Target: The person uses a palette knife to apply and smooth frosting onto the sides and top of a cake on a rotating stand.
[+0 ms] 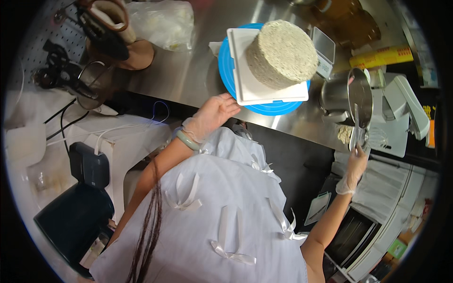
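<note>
A round, speckled pale cake [283, 55] sits on a white square board [244, 85], which rests on a blue round turntable [228, 76]. My left hand [217, 111], in a clear glove, is at the turntable's near left edge, palm up and fingers extended; it holds nothing visible. Over at the right, my gloved right hand [356, 159] grips the handle end of a metal spatula [357, 120]. The blade points up beside a steel mixing bowl [339, 93]. A wire whisk [377, 137] lies close to this hand.
A digital scale [324, 49] stands behind the bowl, near a yellow box [382, 56] and a white stand mixer [407, 102]. A clear plastic bag [159, 23] lies at the back left of the steel counter [170, 79]. Cables cross the white surface at left, above a dark bin-like container [76, 219].
</note>
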